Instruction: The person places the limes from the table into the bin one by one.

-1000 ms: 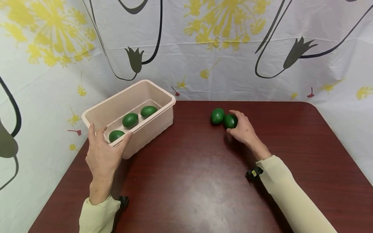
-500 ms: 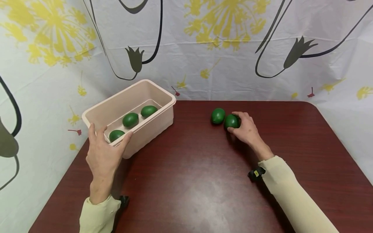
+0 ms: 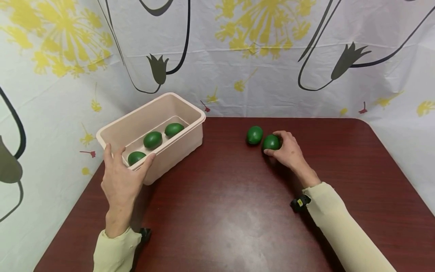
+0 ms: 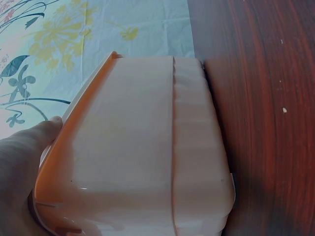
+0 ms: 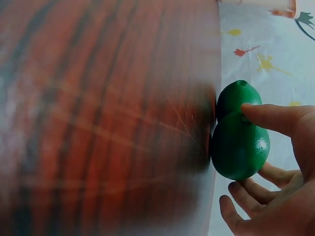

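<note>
A beige plastic bin (image 3: 180, 149) stands at the left of the table, with three green limes (image 3: 153, 140) lying on its floor. At its near corner my left hand (image 3: 122, 181) grips the rim, the thumb along the front side and the fingers over the left end. In the left wrist view the thumb (image 4: 47, 130) lies along the bin's rim. Toward the back right, my right hand (image 3: 287, 151) holds a lime (image 3: 271, 142) between thumb and fingers, low at the table. A second lime (image 3: 254, 135) sits just left of it. In the right wrist view the held lime (image 5: 240, 147) partly hides the other.
The dark red wooden table (image 3: 217, 211) reaches to a patterned white cloth (image 3: 238, 87) hanging behind and at the sides. Black wrist cameras (image 3: 300, 203) sit at both sleeve cuffs.
My right hand has shifted slightly right with its lime, and a small gap has opened between that lime and its neighbour. The left hand and the bin stay put.
</note>
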`<state>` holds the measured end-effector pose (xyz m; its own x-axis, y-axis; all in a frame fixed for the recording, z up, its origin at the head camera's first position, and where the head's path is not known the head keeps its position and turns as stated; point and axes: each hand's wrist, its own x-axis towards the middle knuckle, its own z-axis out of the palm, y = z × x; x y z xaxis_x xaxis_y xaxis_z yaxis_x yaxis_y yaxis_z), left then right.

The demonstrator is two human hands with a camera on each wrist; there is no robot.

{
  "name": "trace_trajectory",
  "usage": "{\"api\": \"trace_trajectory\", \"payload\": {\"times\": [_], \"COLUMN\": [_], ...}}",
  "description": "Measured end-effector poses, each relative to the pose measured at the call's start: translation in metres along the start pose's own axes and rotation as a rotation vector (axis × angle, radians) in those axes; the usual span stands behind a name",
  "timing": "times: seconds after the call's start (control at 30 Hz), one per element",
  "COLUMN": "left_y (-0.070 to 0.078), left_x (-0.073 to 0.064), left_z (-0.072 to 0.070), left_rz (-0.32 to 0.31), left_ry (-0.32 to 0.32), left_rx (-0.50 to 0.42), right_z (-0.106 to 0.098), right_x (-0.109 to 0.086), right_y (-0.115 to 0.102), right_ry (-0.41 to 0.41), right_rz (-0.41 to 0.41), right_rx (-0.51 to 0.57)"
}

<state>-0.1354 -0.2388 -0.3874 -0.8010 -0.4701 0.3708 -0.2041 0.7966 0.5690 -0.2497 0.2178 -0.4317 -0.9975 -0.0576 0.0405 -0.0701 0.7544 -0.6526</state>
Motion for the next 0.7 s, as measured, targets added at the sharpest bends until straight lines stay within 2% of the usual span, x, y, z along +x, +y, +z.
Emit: {"api": "trace_trajectory", "payload": {"times": [0.3,0.7], "left_y": [-0.0003,-0.0003], "left_x": [-0.0001,-0.0014], "left_z": [-0.0001,0.0002], "left_rz": [-0.004,-0.005], "left_ry": [-0.002,-0.003], "left_rx": [0.006,0.001], "right_z": [0.0003,0.0005], "right_x": [-0.004,-0.0079], "right_y": [0.0002,0.0001], "right_ry": [-0.034,-0.006], "right_rz": [0.046,0.043], "right_rx": [0.074,0.084]}}
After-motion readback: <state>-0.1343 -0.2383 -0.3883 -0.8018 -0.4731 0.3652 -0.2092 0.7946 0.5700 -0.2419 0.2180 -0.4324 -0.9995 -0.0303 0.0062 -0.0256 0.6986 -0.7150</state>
